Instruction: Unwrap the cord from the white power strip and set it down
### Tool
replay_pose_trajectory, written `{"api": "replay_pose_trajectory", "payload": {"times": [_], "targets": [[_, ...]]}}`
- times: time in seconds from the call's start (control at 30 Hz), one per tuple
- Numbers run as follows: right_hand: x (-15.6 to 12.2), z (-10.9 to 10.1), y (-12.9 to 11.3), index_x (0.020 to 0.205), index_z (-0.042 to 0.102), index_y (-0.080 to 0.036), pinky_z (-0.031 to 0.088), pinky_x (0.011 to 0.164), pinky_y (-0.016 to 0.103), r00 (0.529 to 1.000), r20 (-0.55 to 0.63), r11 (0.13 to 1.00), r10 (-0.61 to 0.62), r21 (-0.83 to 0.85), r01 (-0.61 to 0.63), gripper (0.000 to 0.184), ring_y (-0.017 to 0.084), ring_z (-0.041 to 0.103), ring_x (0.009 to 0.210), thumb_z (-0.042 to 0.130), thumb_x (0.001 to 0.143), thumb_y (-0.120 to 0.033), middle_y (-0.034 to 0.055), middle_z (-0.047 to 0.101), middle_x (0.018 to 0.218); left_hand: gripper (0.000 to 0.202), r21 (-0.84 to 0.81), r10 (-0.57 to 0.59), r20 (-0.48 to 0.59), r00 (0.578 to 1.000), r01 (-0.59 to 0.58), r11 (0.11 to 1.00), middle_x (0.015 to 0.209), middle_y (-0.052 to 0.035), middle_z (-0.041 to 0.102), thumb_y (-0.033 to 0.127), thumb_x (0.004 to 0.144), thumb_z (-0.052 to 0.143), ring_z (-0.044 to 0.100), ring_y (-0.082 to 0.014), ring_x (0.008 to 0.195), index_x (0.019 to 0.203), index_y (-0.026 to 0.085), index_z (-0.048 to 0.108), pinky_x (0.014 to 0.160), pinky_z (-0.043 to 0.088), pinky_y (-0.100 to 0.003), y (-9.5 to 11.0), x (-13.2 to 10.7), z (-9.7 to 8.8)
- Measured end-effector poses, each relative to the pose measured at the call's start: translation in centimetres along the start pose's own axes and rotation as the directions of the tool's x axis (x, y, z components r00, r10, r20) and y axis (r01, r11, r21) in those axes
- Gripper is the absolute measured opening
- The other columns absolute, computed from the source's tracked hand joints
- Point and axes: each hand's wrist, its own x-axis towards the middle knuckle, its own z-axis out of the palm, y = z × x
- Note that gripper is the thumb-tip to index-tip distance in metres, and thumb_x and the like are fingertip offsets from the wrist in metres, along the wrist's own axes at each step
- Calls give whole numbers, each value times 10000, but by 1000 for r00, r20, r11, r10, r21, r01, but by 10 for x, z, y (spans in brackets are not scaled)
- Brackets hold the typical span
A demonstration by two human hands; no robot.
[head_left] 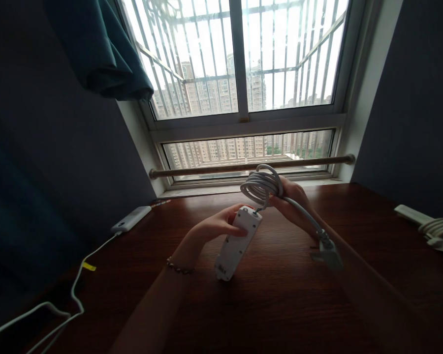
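My left hand (225, 223) is closed around the upper part of a white power strip (234, 248), thumb lying across its screw-dotted back. The strip is tilted, its lower end close above or on the brown wooden surface; I cannot tell if it touches. From its top end runs a grey-white cord (260, 187) wound into a coil. My right hand (293, 196) grips the coil at its right side. A loose stretch of cord passes over my right wrist, and the plug (328, 250) hangs at its end beside the forearm, a little blurred.
At left on the wooden surface (280, 305) lies a white power bank-like box (132, 220) with a white cable (77, 282) and a yellow tag (89, 266). Another power strip with wound cord (437, 231) lies at right. A horizontal rail (214, 169) crosses before the window; a blue curtain (103, 59) hangs upper left.
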Motion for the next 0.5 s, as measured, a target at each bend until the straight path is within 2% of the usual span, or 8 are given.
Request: {"api": "replay_pose_trajectory", "payload": {"times": [0.07, 0.13, 0.2, 0.27, 0.3, 0.33, 0.4, 0.5], "targets": [[-1, 1, -2, 736, 553, -175, 338, 518, 243, 1000, 4, 1000, 3, 4, -3, 112, 133, 424, 568, 538, 638, -228, -18, 515, 609, 624, 68, -1, -15, 1000, 2, 998, 1009, -75, 607, 204, 685, 723, 591, -221, 910, 1240, 186, 441, 795, 450, -335, 1, 1, 0], [-2, 1, -4, 734, 548, -174, 358, 551, 243, 1000, 15, 1000, -3, 28, 2, 108, 139, 452, 603, 533, 637, -220, -12, 549, 658, 593, 150, 13, -49, 999, -5, 989, 1054, -94, 592, 255, 732, 687, 571, -232, 969, 1259, 181, 423, 852, 429, -370, 2, 1, -1], [-2, 2, -4, 737, 548, -170, 379, 582, 251, 999, 46, 998, -11, 66, 8, 115, 150, 479, 634, 533, 633, -216, -3, 571, 696, 664, 283, 118, -167, 979, -67, 957, 1222, -128, 505, 278, 727, 694, 463, -262, 1153, 1301, 196, 370, 967, 345, -417, 8, 0, -1], [-2, 2, -4, 760, 560, -164, 398, 607, 262, 996, 87, 994, -25, 110, 16, 141, 163, 500, 658, 540, 632, -219, 6, 582, 719, 832, 444, 329, -291, 898, -178, 878, 1392, -130, 327, 262, 665, 750, 263, -258, 1307, 1351, 231, 280, 1063, 203, -421, 19, 0, 1], [-2, 3, -3, 781, 569, -160, 405, 620, 267, 994, 107, 991, -35, 135, 20, 160, 168, 508, 671, 545, 635, -219, 9, 587, 733, 916, 515, 436, -317, 842, -233, 825, 1435, -119, 253, 245, 626, 780, 185, -245, 1340, 1366, 247, 240, 1088, 141, -403, 26, 0, 3], [-1, 3, -3, 806, 578, -156, 411, 632, 270, 991, 129, 986, -47, 162, 26, 177, 172, 514, 686, 549, 642, -216, 11, 590, 750, 957, 549, 507, -303, 807, -287, 785, 1449, -109, 227, 226, 605, 794, 163, -234, 1348, 1370, 259, 221, 1097, 117, -386, 34, 0, 6], [-1, 4, -1, 853, 589, -152, 417, 646, 268, 980, 184, 971, -81, 237, 35, 208, 174, 520, 716, 554, 654, -199, 8, 590, 777, 924, 551, 556, -238, 796, -361, 753, 1395, -97, 336, 200, 586, 802, 259, -232, 1313, 1344, 258, 277, 1086, 177, -366, 47, 3, 11], [-2, 7, 2, 888, 594, -143, 422, 631, 259, 959, 262, 927, -112, 375, 6, 233, 168, 518, 718, 574, 660, -187, -4, 570, 758, 633, 462, 504, -275, 819, -347, 816, 1123, -78, 568, 193, 598, 786, 523, -232, 1067, 1155, 195, 485, 917, 399, -329, 59, 11, 16]]}}
